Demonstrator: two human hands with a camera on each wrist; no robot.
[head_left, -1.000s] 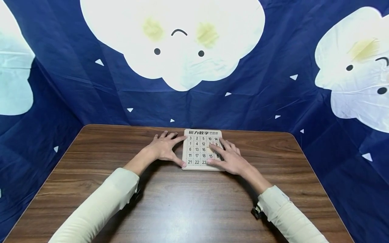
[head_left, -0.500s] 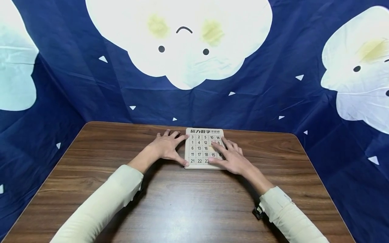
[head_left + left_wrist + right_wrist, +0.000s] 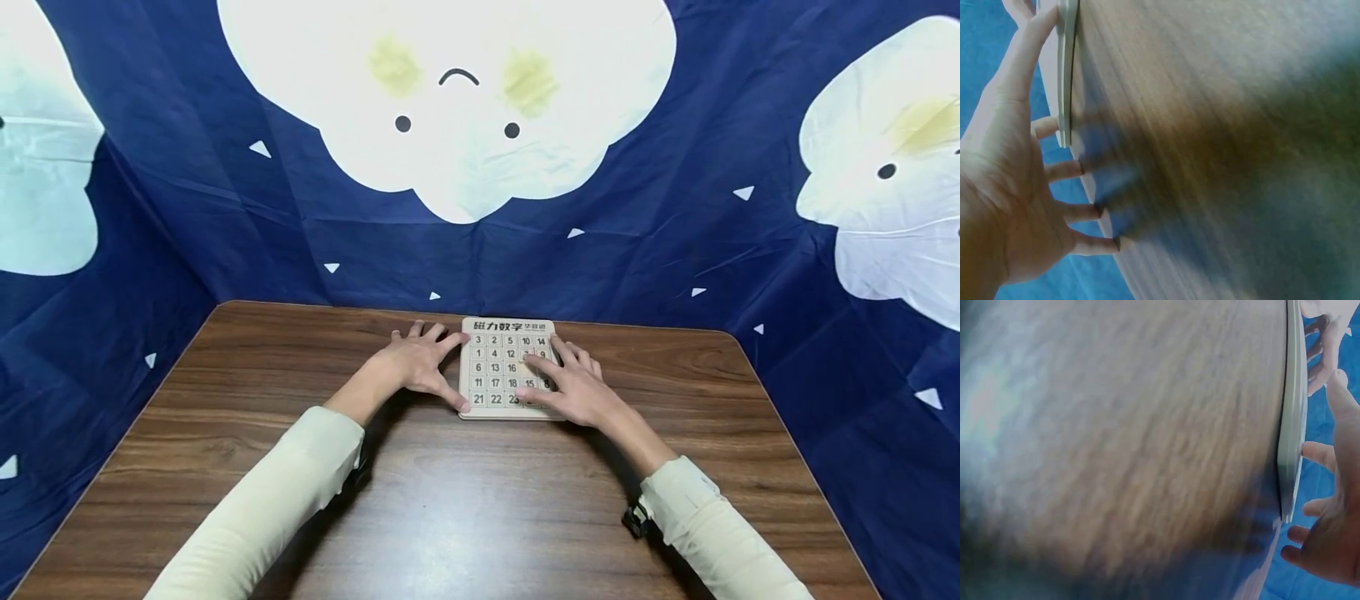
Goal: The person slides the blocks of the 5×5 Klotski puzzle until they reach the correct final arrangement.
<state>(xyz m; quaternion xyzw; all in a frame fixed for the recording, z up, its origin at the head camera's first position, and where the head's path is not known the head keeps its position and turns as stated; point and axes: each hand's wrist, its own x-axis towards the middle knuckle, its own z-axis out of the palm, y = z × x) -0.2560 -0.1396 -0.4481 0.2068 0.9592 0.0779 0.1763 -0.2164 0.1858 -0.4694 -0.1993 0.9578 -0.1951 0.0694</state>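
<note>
A pale number sliding puzzle [image 3: 495, 375] with rows of numbered tiles lies flat near the table's far edge in the head view. My left hand [image 3: 415, 365] is spread along its left side, with thumb and index finger at the board's edge. Over the right part of the tiles is my right hand [image 3: 581, 392]; its index finger is by tile 7 and its thumb by the bottom rows. That hand covers several tiles. The left wrist view shows the board's edge [image 3: 1066, 75] beside my thumb. In the right wrist view, one fingertip meets the board's face.
The brown wood-grain table [image 3: 420, 500] stretches toward me, with a bright reflection at the front. Behind it hangs a dark blue cloth [image 3: 465, 258] printed with white clouds and small triangles, which also closes off both sides.
The head view has shifted slightly, so the table and puzzle appear a little further right. Both hands keep nearly the same pose at the puzzle.
</note>
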